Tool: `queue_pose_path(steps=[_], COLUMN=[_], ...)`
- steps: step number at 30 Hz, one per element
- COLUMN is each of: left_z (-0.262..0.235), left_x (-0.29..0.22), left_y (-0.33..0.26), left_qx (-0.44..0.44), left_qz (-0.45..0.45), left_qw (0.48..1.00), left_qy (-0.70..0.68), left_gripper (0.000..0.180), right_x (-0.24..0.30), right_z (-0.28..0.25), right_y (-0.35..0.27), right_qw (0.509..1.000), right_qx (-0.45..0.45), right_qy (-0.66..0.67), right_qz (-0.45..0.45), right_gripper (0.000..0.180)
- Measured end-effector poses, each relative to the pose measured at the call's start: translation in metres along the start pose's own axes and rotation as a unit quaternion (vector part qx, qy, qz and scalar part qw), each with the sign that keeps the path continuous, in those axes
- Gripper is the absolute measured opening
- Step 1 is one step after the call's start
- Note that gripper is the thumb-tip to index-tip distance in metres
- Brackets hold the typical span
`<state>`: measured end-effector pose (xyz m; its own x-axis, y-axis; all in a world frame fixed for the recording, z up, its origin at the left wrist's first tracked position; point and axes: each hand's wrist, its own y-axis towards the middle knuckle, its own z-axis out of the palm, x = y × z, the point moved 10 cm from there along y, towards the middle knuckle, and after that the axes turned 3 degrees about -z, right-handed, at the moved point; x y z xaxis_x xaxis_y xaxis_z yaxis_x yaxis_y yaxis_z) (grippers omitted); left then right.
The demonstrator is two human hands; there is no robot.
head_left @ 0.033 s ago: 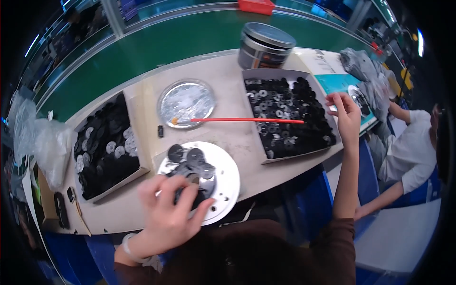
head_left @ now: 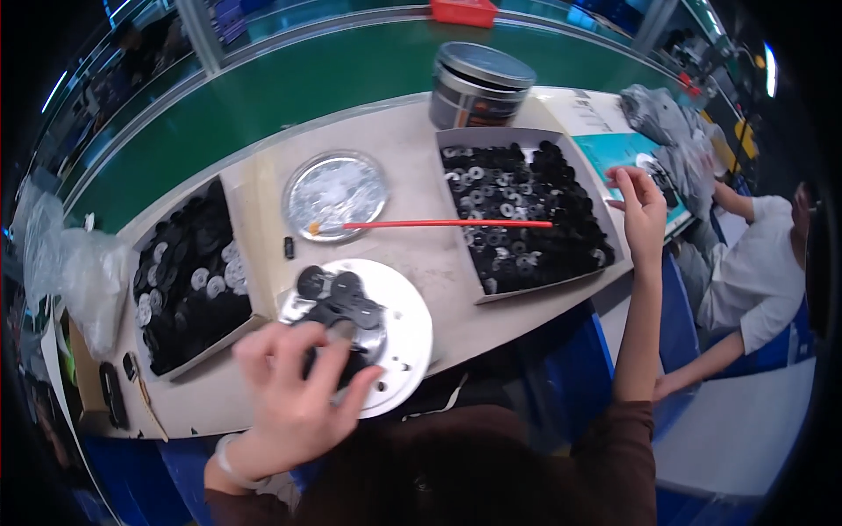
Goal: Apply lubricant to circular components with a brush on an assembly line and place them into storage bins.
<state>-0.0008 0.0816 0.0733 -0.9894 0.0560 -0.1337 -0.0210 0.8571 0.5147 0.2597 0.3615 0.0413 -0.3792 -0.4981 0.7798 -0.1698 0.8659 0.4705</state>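
Note:
My left hand (head_left: 294, 394) lies with fingers spread over the near side of a round white plate (head_left: 408, 337) and touches the black round parts (head_left: 338, 294) on it. My right hand (head_left: 640, 210) is raised at the right edge of a cardboard box (head_left: 596, 180) filled with black ring-shaped parts (head_left: 526, 215). Its fingers are close together, and I cannot make out anything between them. A thin red stick (head_left: 447, 224) reaches from a shallow silver dish (head_left: 335, 191) across to that box.
A second box of black and white rings (head_left: 189, 280) sits at the left beside a clear plastic bag (head_left: 79, 272). A round metal can (head_left: 478, 88) stands behind the right box. A green conveyor belt (head_left: 263, 96) runs along the back. Another person in a white shirt (head_left: 754, 272) sits at the right.

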Motion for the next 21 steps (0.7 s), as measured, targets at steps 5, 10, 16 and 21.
queue_pose_path(steps=[5,10,16,21], left_z=[-0.002,0.039,0.108,0.123], left_x=[0.039,0.144,0.254,0.293], left_y=[0.06,0.122,0.162,0.18], left_qx=[-0.046,-0.078,-0.018,0.033], left_qz=[-0.021,-0.038,-0.125,-0.221], left_qw=[0.998,0.991,0.964,0.919], left_qy=[0.021,0.1,0.233,0.325], left_gripper=[0.022,0.02,0.021,0.016], right_x=[-0.096,-0.247,-0.338,-0.4], right_z=[-0.134,-0.198,-0.225,-0.258], right_y=[-0.009,-0.011,-0.007,0.018], right_qw=[0.931,0.904,0.829,0.832], right_qx=[-0.313,-0.373,-0.376,-0.296], right_qy=[-0.184,0.09,0.303,0.348], right_qz=[-0.04,0.191,0.282,0.315], right_gripper=[0.031,0.035,0.022,0.026])
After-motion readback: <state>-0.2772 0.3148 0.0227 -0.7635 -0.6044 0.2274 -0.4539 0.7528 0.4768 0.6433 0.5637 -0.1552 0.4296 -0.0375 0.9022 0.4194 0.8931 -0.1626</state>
